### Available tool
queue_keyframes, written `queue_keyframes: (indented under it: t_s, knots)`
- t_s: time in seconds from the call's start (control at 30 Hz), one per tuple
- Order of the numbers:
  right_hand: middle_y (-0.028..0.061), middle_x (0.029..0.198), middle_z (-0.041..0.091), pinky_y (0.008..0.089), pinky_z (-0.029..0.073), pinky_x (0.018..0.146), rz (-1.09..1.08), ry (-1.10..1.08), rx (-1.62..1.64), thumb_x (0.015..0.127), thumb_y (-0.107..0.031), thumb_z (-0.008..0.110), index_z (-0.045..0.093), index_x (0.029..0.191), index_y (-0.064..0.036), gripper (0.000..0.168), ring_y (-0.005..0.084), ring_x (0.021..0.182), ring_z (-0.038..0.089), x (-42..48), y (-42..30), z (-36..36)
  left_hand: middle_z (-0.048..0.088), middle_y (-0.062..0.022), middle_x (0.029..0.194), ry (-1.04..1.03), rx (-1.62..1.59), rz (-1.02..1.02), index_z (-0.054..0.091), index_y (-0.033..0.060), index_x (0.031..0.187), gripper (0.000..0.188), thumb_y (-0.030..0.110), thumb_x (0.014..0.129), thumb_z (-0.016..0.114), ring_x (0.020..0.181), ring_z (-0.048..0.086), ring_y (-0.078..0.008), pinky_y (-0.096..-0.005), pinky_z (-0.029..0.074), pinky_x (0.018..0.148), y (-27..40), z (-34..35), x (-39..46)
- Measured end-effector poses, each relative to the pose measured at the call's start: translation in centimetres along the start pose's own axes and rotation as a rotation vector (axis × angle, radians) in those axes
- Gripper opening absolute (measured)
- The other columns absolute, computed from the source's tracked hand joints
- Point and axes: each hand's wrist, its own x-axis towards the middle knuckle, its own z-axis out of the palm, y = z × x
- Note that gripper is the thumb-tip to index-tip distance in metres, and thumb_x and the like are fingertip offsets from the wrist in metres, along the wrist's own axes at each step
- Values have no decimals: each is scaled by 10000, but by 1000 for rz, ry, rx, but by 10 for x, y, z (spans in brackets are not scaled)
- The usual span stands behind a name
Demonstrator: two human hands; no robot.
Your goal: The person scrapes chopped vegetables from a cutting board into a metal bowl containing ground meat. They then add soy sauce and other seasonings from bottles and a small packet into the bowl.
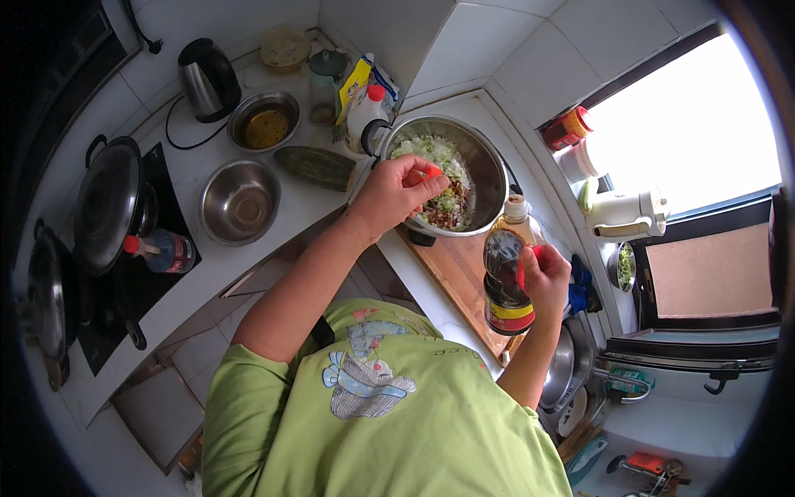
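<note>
Between the thumb and fingers of my left hand (402,194) is a small red bottle cap (433,172). That hand is above the near left side of a steel pot (486,180), hiding part of what is inside. Chopped pale-green vegetable (428,149) fills the pot's bottom, with reddish-brown bits (456,202) among it. My right hand (548,276) grips the red handle of a large plastic bottle of dark sauce (506,267). The bottle is upright and uncapped, to the right of the pot, above or beside a wooden cutting board (444,273).
A dark green gourd piece (315,168), an empty steel bowl (240,202), a bowl of yellowish liquid (264,121) and an electric kettle (208,81) stand left. Further left, a lidded wok (109,205) and another sauce bottle (163,250) occupy the cooktop. A sink (562,366) lies right.
</note>
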Motion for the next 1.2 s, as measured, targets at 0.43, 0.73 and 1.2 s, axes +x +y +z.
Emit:
queue_keyframes:
  t_s: [0.43, 0.73, 1.2]
  knots:
    - [53, 557, 522, 295, 391, 514, -20, -16, -217, 829, -279, 695, 606, 762, 31, 330, 127, 523, 452, 21, -17, 11, 612, -14, 758, 19, -40, -32, 620, 15, 995, 317, 272, 833, 713, 628, 538, -61, -214, 443, 519, -4, -18, 6]
    - [107, 553, 520, 322, 425, 515, -95, -6, -466, 810, -292, 697, 585, 728, 47, 366, 153, 511, 455, 35, -38, 20, 618, -17, 767, 21, -45, -31, 624, 20, 990, 313, 269, 827, 718, 627, 541, -62, -220, 445, 523, -3, -25, 8]
    - [214, 697, 627, 399, 485, 641, -10, -126, -649, 787, -319, 716, 645, 818, 44, 371, 345, 648, 622, 56, -56, 27, 585, 11, 776, 43, -55, -40, 611, 29, 1009, 294, 266, 854, 689, 616, 510, -48, -200, 425, 531, -3, -35, 4]
